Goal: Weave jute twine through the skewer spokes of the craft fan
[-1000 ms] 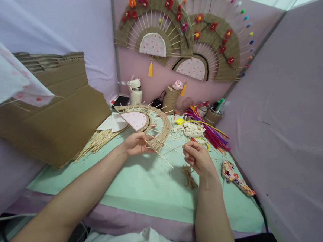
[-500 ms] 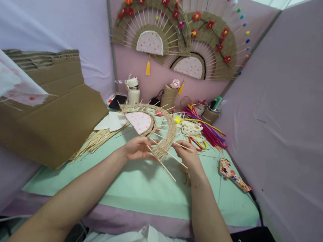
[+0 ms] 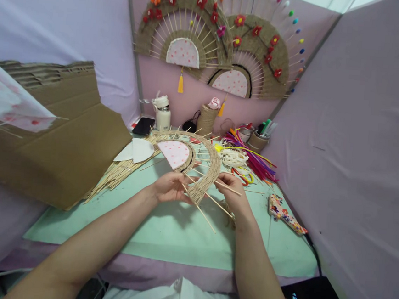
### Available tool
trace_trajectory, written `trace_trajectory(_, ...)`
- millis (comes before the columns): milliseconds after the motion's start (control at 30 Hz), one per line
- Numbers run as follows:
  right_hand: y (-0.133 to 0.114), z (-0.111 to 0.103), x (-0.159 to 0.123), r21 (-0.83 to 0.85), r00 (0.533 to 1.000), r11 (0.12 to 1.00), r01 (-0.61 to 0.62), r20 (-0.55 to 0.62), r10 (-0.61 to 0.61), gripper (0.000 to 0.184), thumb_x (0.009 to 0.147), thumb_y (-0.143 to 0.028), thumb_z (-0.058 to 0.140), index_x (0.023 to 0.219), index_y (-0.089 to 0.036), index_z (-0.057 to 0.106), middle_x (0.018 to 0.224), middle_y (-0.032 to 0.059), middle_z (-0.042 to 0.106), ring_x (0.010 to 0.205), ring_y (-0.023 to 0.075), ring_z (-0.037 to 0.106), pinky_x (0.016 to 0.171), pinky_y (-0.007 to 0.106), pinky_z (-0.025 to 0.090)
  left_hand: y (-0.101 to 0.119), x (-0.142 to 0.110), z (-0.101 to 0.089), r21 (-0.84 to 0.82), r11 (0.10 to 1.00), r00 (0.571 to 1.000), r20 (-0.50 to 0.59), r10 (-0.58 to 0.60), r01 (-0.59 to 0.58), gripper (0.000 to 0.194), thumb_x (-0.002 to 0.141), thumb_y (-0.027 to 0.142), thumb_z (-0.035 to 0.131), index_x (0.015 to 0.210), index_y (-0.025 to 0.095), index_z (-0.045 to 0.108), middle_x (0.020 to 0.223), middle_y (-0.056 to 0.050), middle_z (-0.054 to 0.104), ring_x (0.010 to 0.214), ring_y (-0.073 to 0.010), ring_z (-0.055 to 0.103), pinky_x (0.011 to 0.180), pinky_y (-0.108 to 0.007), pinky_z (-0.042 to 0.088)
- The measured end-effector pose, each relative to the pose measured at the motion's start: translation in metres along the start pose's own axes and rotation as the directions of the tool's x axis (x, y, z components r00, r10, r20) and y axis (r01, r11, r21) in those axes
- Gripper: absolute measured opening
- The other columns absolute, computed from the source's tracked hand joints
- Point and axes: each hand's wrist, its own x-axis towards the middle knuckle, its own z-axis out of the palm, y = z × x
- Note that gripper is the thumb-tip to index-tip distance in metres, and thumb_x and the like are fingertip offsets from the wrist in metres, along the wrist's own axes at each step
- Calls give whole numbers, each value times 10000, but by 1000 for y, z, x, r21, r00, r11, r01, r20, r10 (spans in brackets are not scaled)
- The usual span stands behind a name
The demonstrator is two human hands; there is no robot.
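Observation:
A half-round fan (image 3: 212, 169) of thin wooden sticks and woven twine is held tilted above the table. Its inner half-disc (image 3: 176, 154) is white with pink dots, edged by a dark line and a twine band. My left hand (image 3: 172, 187) grips the fan at its lower left end, some fingers hidden beneath it. At the fan's right side, my right hand (image 3: 230, 189) is closed at the outer twine band, by a stick that passes over the fingers. Stick ends stick out past the band toward me.
A glue gun (image 3: 286, 215) with a floral pattern lies at right, its cord trailing off. Pipe cleaners (image 3: 259, 161), a twine spool (image 3: 207, 119) and a white bottle (image 3: 161, 114) stand behind. Bundled sticks (image 3: 114, 176) and a cardboard sheet (image 3: 54, 147) are left. Decorated fans (image 3: 279, 50) hang on the back wall.
The fan has turned slightly in both hands, its lower stick ends now nearer to me. The whole view has shifted a little. Both hands keep their places on the fan.

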Motion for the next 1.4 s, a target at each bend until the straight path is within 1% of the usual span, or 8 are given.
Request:
trace_trajectory(300,-5,-9,0,-6,993,998,59,-101,-60,294,652,-447,742,695,-171,652,578,-21,528,534,101,401,503,249,308,10,-7,2,53,997,996,-62,58,-55,785,721,56,476,1443,288,271,1215,-118,624,1008,-349,664,693,-439,592)
trace_trajectory(667,-6,-25,-2,66,991,996,59,-127,-50,279,656,-406,737,797,-194,624,670,-3,576,577,113,452,523,248,350,14,-10,0,49,995,994,-69,87,-83,773,695,48,466,1419,281,327,1245,-99,606,1017,-314,666,728,-415,583)
trace_trajectory(767,-5,-24,-1,70,984,992,109,-147,-98,263,660,-385,743,795,-195,622,712,0,585,620,120,480,559,252,374,14,-9,0,62,996,996,-60,62,-58,730,689,71,476,1396,217,366,1177,-116,637,1005,-325,668,720,-413,584)
trace_trajectory(867,-5,-23,-2,47,954,977,207,-230,-191,246,679,-370,742,813,-198,629,757,3,583,682,132,504,618,265,402,14,-9,-1,68,997,998,-46,30,-27,696,687,82,478,1373,164,399,1124,-134,655,989,-324,672,719,-406,586)
trace_trajectory(967,-6,-21,-3,-4,909,958,287,-313,-273,248,693,-372,737,830,-200,622,770,2,576,708,140,511,645,272,412,14,-10,-2,70,997,998,-41,47,-44,726,694,70,465,1402,200,366,1124,-122,657,982,-317,677,717,-418,588)
trace_trajectory(1167,-5,-20,-5,-151,837,930,334,-405,-367,258,723,-388,728,778,-202,557,697,-14,538,626,129,469,593,267,397,16,-10,-1,85,994,995,-62,78,-72,746,706,65,460,1424,229,340,1129,-106,662,972,-301,684,729,-414,589)
trace_trajectory(1267,-3,-24,-5,-228,815,905,360,-394,-424,216,766,-377,693,796,-206,565,712,-7,544,635,136,482,619,280,416,17,-10,-1,115,991,992,-95,79,-68,748,702,61,466,1421,232,349,1155,-108,655,986,-310,679,737,-425,590)
trace_trajectory(1400,-4,-30,-2,-393,783,818,419,-300,-545,117,850,-333,590,856,-217,603,837,40,596,794,180,555,729,320,448,20,-12,-7,162,986,988,-145,52,-28,749,695,41,473,1414,224,369,1178,-112,651,956,-308,689,735,-425,594)
